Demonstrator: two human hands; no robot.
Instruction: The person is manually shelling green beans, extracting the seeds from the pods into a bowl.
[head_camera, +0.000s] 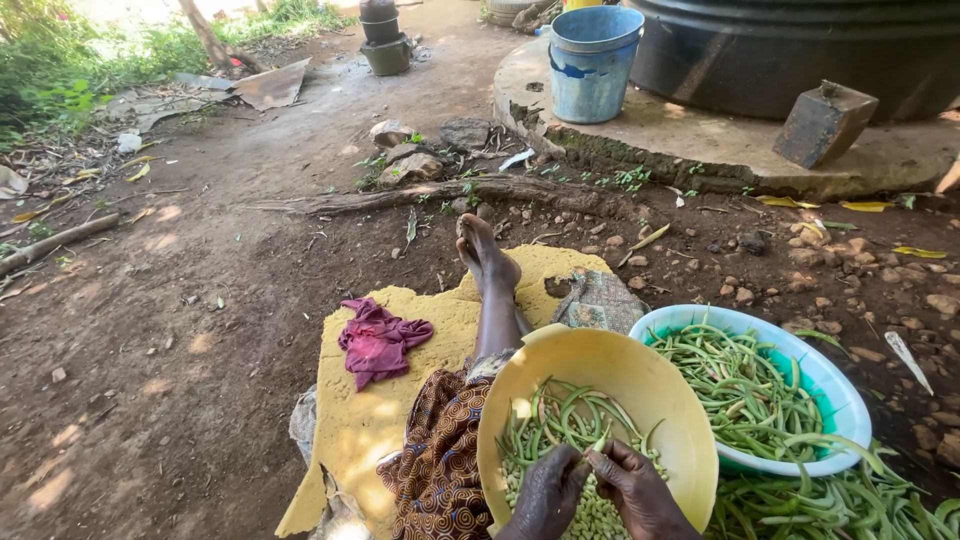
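Observation:
A yellow bowl (640, 375) rests tilted on my lap and holds green bean pods and pale shelled beans (590, 515). My left hand (548, 495) and my right hand (640, 490) meet over the bowl's near side, fingers pinched together on one green pod (598, 447). To the right stands a turquoise basin (835, 385) heaped with green bean pods (740, 390). More pods (840, 505) lie on the ground in front of the basin.
I sit on a yellow foam mat (400, 330) with one leg stretched out. A crumpled maroon cloth (380, 340) lies on it. Beyond are bare soil, stones, a blue bucket (592, 60) on a concrete base, a large black tank (790, 45) and grass.

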